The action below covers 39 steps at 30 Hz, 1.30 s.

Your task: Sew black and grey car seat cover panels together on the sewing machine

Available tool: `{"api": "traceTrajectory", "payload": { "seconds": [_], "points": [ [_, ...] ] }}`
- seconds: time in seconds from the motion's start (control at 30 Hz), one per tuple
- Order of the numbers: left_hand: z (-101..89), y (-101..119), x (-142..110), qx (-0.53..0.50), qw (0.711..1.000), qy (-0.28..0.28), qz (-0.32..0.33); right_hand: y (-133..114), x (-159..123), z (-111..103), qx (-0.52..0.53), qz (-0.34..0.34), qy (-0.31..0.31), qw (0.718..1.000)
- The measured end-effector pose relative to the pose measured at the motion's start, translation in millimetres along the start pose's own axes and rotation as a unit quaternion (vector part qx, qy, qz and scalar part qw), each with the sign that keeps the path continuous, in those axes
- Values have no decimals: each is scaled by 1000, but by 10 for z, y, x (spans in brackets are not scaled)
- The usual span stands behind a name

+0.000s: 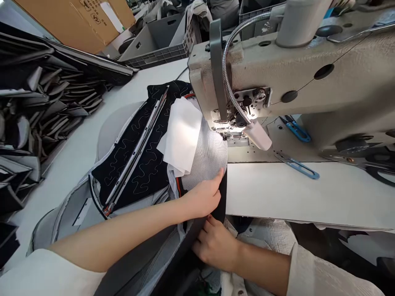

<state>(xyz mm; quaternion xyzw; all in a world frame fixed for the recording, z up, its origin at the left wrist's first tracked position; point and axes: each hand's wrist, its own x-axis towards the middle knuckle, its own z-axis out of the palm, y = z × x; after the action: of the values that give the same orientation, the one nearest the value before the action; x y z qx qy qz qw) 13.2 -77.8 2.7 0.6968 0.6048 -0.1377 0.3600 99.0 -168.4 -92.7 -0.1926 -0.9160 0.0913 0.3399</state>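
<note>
A half-sewn grey and black fabric piece, which looks like part of a backpack, lies left of the sewing machine. Its grey mesh panel reaches under the machine's presser foot. My left hand presses on the panel near its right edge, index finger stretched along it and the other fingers curled at the edge. Just below, my right hand is closed round the black fabric edge; its fingertips are partly hidden. A folded white cloth rests on the mesh, beside a black stitched panel with a long zipper.
Two blue thread snips and black-handled scissors lie right of the needle. Stacked fabric pieces fill the left side. Behind stand a grey crate and a cardboard box. The white table's front edge runs below.
</note>
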Motion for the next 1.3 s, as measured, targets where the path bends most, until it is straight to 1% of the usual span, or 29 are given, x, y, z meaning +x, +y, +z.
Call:
{"api": "traceTrajectory", "payload": {
  "seconds": [0.13, 0.27, 0.4, 0.57, 0.67, 0.8, 0.87, 0.93, 0.97, 1.0, 1.03, 1.07, 1.13, 1.17, 1.2, 1.23, 1.3],
  "points": [
    [-6, -7, 28, 17, 1000, 0, -6, -33, -26, -35, 1, 8, -9, 1000],
    [-40, -15, 105, 16, 1000, 10, -6, 17, -36, -73, -8, 5, -39, 999],
    [-140, 11, 236, 21, 1000, 11, -20, 150, -9, -138, -2, 2, -90, 996],
    [-323, 78, 404, 11, 1000, 2, -29, 343, 67, -223, 27, 15, -146, 989],
    [-421, 122, 515, 15, 1000, -1, -19, 450, 160, -244, 29, 17, -152, 988],
    [-492, 164, 623, 49, 999, 9, -22, 540, 235, -305, 24, -4, -155, 988],
    [-494, 165, 590, 59, 998, 13, -29, 538, 194, -354, 16, -34, -142, 989],
    [-476, 141, 465, 56, 998, 21, -25, 497, 124, -387, 23, -67, -113, 991],
    [-464, 118, 374, 52, 998, 23, -21, 462, 99, -385, 41, -72, -96, 992],
    [-455, 90, 272, 52, 998, 22, -18, 420, 93, -366, 69, -61, -85, 992],
    [-451, 60, 170, 59, 998, 19, -19, 371, 113, -329, 100, -29, -82, 991],
    [-454, 30, 76, 76, 997, 16, -25, 318, 160, -275, 127, 17, -87, 988],
    [-474, -13, -49, 138, 989, 24, -43, 201, 314, -131, 154, 106, -111, 976],
    [-484, -21, -72, 174, 983, 29, -54, 142, 398, -54, 154, 122, -124, 972],
    [-486, -20, -69, 207, 976, 31, -61, 85, 469, 16, 150, 115, -134, 973],
    [-476, -10, -46, 229, 971, 30, -63, 36, 518, 70, 145, 89, -135, 976],
    [-414, 21, 36, 231, 972, 21, -48, -25, 526, 115, 131, 21, -119, 984]
  ]
}}
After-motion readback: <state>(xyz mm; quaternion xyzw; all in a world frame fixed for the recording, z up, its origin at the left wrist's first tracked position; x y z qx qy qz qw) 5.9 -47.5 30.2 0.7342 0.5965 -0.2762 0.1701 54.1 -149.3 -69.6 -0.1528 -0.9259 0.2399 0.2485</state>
